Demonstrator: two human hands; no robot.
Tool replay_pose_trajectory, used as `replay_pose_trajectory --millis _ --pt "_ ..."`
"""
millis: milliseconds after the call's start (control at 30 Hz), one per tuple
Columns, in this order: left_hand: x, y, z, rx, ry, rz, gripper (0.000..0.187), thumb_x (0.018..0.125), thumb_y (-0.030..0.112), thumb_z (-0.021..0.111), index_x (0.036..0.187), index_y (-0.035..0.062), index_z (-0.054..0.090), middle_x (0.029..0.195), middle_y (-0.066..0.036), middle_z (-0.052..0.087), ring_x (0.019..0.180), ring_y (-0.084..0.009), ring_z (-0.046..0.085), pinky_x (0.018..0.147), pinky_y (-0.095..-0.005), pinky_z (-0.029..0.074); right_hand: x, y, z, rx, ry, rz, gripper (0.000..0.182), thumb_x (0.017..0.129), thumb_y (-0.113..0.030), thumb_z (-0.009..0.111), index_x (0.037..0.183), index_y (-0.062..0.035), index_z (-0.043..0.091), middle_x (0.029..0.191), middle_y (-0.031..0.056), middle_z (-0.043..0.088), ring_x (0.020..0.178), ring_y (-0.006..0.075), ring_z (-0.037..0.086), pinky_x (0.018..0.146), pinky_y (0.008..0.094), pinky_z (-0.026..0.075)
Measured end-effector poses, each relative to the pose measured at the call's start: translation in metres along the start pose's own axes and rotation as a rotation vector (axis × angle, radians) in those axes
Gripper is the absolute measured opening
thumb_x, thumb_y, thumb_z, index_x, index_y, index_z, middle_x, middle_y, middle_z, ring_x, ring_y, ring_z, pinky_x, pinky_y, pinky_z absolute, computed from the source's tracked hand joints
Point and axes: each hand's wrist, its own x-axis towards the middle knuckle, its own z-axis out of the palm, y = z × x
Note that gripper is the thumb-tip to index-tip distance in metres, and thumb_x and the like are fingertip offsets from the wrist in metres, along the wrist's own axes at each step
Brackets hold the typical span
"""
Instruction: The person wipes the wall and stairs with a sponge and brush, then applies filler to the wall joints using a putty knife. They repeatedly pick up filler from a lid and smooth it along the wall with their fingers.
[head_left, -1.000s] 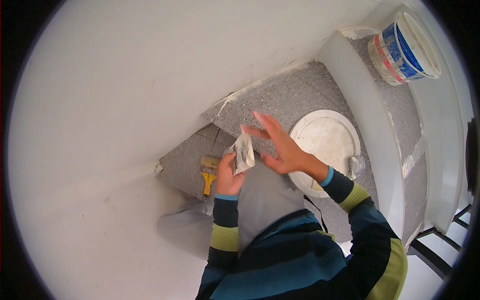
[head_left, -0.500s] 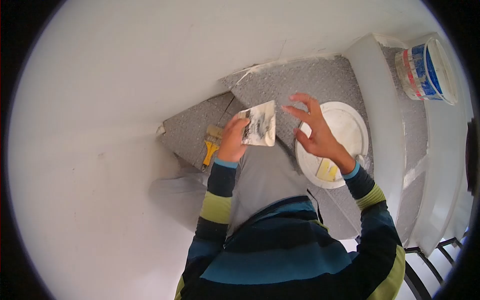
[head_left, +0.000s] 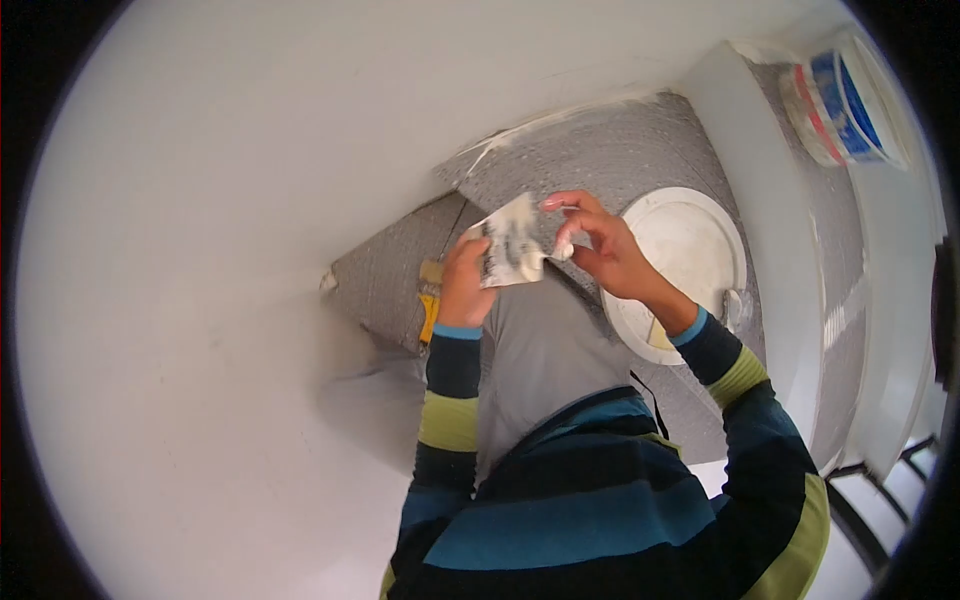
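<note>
My left hand (head_left: pixel 463 287) grips a flat putty spreader (head_left: pixel 512 235), thumb on its upper face, which is smeared with white putty and dark marks. Close to the spreader's right edge is my right hand (head_left: pixel 615 262), its fingers curled and a dab of white putty (head_left: pixel 566 250) pinched at the fingertips. A thin strand of putty seems to run between that dab and the spreader. Under my right forearm lies a round white lid (head_left: pixel 685 235), with a partly hidden yellowish scraper (head_left: pixel 658 336) on it. Left of my knee rests a yellow-handled brush (head_left: pixel 429 312), partly covered by my left hand.
A white bucket (head_left: pixel 835 110) with blue and red bands stands on a higher step at upper right. Grey speckled stair treads (head_left: pixel 590 140) meet a white wall (head_left: pixel 200 250) along the left and top. Dark railing bars (head_left: pixel 860 520) show at lower right.
My right hand has moved left to the spreader, its spread fingers now curled in with white putty at their tips. The spreader has tilted slightly. The whole view has shifted a little.
</note>
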Motion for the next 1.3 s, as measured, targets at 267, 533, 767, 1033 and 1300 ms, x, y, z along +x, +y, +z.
replay_pose_trajectory --millis 267,533,767,1033,1300 --pt "-0.015 0.045 0.004 -0.656 0.166 -0.323 0.025 0.083 0.012 0.049 0.104 -0.0002 0.053 0.093 -0.008 0.062 0.082 -0.0171 0.062 0.07 -0.028 0.051 0.055 0.132 -0.057 -0.519 0.765 0.116 0.037 0.068 -0.011 0.059 0.103 -0.0026 0.052 0.11 0.0147 0.048 0.104 0.0313 0.045 0.092 0.0412 0.033" --pt "-0.027 0.036 -0.012 -0.604 0.302 -0.377 0.021 0.083 0.015 0.049 0.098 0.0024 0.055 0.085 -0.006 0.063 0.073 -0.0148 0.062 0.053 -0.0231 0.048 0.086 0.163 -0.081 -0.904 0.894 0.434 0.045 0.068 -0.017 0.055 0.109 0.0019 0.053 0.116 0.0208 0.043 0.112 0.0369 0.032 0.094 0.0514 0.017" --pt "-0.032 0.033 -0.012 -0.625 0.304 -0.383 0.022 0.083 0.016 0.05 0.1 0.0014 0.055 0.087 -0.006 0.063 0.074 -0.015 0.062 0.053 -0.0231 0.048 0.099 0.163 -0.049 -1.015 0.897 0.444 0.045 0.069 -0.017 0.055 0.108 0.0057 0.054 0.123 0.0235 0.037 0.116 0.0381 0.028 0.095 0.0507 0.017" --pt "-0.034 0.025 -0.024 -0.678 0.286 -0.373 0.031 0.084 0.012 0.047 0.113 0.0012 0.049 0.102 -0.009 0.06 0.09 -0.0191 0.06 0.075 -0.0306 0.051 0.102 0.148 -0.006 -0.89 0.834 0.367 0.055 0.067 -0.019 0.055 0.114 0.0086 0.046 0.122 0.0248 0.038 0.12 0.0404 0.027 0.099 0.0548 0.014" --pt "-0.04 0.02 -0.035 -0.731 0.197 -0.351 0.029 0.085 0.012 0.046 0.112 0.0003 0.05 0.102 -0.009 0.06 0.091 -0.0205 0.061 0.074 -0.0309 0.052 0.085 0.158 -0.069 -0.594 0.849 0.384 0.067 0.064 -0.019 0.06 0.121 0.0071 0.037 0.12 0.0221 0.043 0.12 0.0342 0.034 0.102 0.0482 0.015"
